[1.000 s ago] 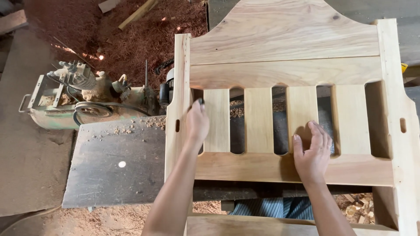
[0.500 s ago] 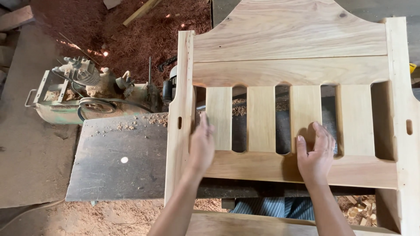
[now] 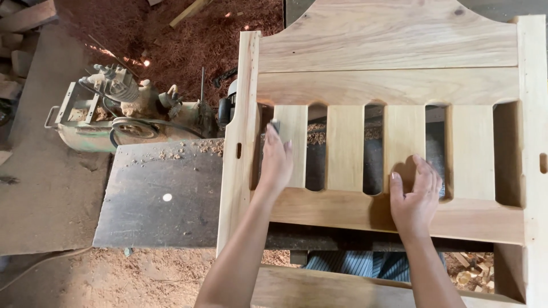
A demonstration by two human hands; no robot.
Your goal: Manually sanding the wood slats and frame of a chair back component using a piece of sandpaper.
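A pale wooden frame with a curved top board, two posts and several upright slats lies flat in front of me. My left hand reaches into the gap between the left post and the first slat. Its fingers press a small grey piece, perhaps sandpaper, against the slat's edge. My right hand rests flat, fingers apart, where the third slat meets the lower rail. It holds nothing.
A dark metal table top dusted with wood chips lies left of the frame. Beyond it stands a green motor machine with a belt. Reddish sawdust covers the floor behind, and wood offcuts lie under the frame.
My left hand slid down and then back up along the edge of the first slat. My right hand stayed at the foot of the third slat.
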